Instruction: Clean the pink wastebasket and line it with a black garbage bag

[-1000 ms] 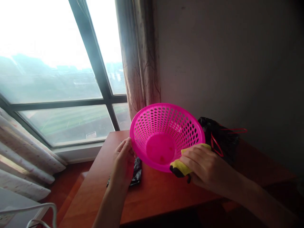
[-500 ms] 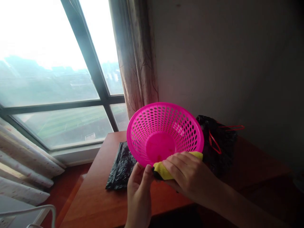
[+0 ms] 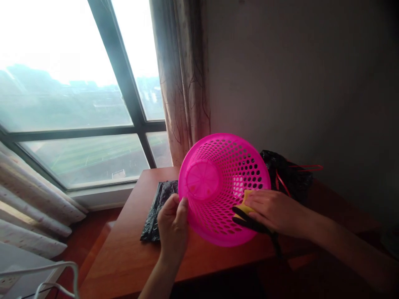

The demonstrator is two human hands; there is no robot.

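Observation:
A bright pink perforated plastic basket is held tilted above the table, its open mouth facing me. My left hand pinches the rim at its lower left, thumb on the near side. My right hand grips a yellow cloth with black edging against the basket's right wall, just inside the rim. Part of the cloth's black edge hangs down below my fingers. Through the holes on the right I see darker shapes behind the basket.
The reddish-brown table carries a folded black plastic bag on the left and a crumpled black bag with red ties on the right. A window and curtain stand behind. White cables show at lower left.
The basket has turned so that its base faces more to the left. My left hand has moved up and left along with the rim; my right hand has carried the cloth rightward inside the wall.

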